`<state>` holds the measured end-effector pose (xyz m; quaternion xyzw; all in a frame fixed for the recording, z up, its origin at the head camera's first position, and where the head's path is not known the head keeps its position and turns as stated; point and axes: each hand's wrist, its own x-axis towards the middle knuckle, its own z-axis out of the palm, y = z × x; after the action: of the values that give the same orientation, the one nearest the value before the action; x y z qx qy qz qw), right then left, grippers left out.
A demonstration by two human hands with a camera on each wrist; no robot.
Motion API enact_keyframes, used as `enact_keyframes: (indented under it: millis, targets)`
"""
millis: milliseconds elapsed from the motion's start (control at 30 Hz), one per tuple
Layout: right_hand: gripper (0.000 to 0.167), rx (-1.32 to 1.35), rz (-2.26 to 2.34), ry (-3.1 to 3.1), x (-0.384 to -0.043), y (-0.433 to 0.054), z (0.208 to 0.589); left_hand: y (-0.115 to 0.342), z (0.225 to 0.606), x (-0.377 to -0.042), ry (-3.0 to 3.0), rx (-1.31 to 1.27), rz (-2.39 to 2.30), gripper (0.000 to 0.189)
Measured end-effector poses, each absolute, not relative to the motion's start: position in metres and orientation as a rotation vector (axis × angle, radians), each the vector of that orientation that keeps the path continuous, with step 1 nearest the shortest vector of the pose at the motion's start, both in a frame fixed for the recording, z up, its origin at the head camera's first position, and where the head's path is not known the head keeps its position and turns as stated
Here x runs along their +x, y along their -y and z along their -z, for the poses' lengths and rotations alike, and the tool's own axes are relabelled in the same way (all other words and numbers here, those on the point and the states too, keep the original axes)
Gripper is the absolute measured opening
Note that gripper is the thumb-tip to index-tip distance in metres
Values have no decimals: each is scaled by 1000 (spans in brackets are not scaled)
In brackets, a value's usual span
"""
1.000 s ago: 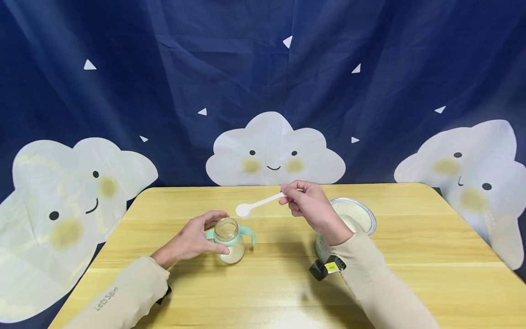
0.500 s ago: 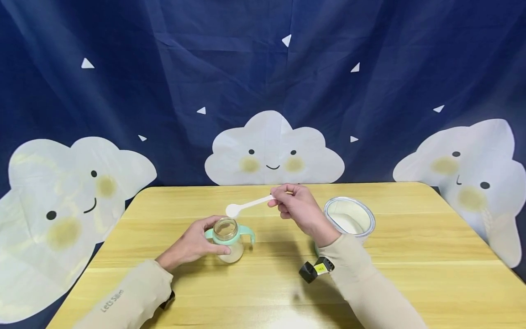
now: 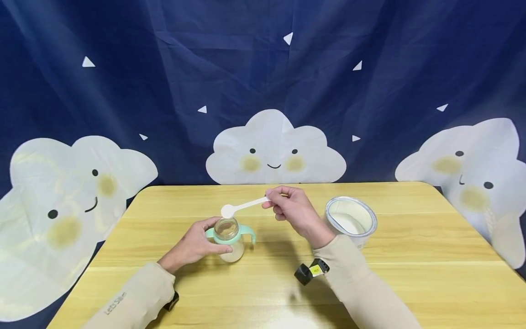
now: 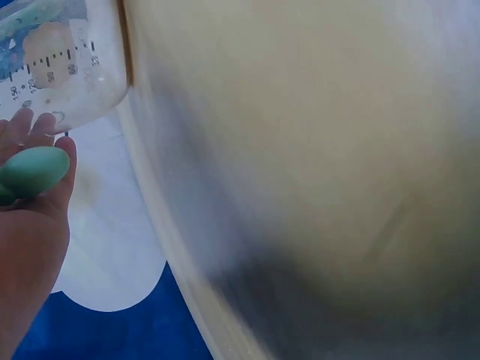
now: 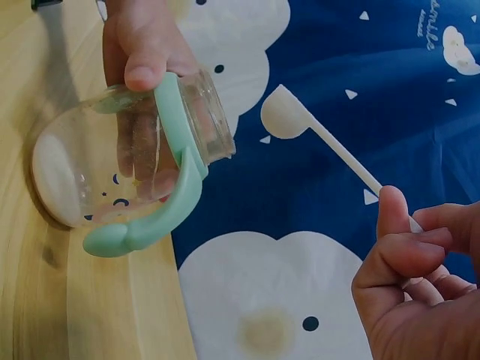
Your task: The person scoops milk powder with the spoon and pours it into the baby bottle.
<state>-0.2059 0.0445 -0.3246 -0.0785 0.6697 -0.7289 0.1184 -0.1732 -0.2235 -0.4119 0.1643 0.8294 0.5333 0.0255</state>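
Observation:
A clear baby bottle (image 3: 233, 252) with a mint-green collar and two handles stands uncapped on the table, something whitish at its bottom. My left hand (image 3: 196, 243) grips it from the left, thumb in front and fingers behind, as the right wrist view shows. My right hand (image 3: 295, 209) pinches the handle end of a white measuring scoop (image 5: 287, 115). The scoop's bowl hovers just above the bottle's open mouth, apart from it; in the head view the bowl looks filled with white powder. In the left wrist view, a green bottle handle (image 4: 36, 171) hides part of the left hand.
An open can (image 3: 359, 239) with a silver rim, white powder inside, stands behind and right of my right forearm. The light wooden table (image 3: 427, 283) ends at a dark blue curtain (image 3: 263, 68) printed with clouds.
My right hand has moved left with the scoop, from right of the bottle to over its mouth. The can has come more into view. My left hand still holds the bottle in place.

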Motion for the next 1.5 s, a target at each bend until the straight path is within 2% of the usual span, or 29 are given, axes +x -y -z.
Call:
enact_keyframes:
  millis: [233, 433, 900, 1300, 1500]
  targets:
    - [12, -239, 2114, -1947, -205, -42, 329, 224, 410, -175, -2545, 520, -1645, 60]
    - [14, -289, 2067, -1981, -204, -42, 333, 224, 409, -174, -2538, 505, -1630, 67]
    - [18, -609, 1794, -2299, -194, -45, 329, 224, 408, -175, -2550, 548, -1606, 60]
    - [12, -852, 1622, -2480, -189, -48, 328, 225, 409, -175, -2545, 547, -1611, 63]
    - [10, -893, 1568, -2535, -185, -49, 327, 224, 408, -174, -2554, 543, -1603, 65]
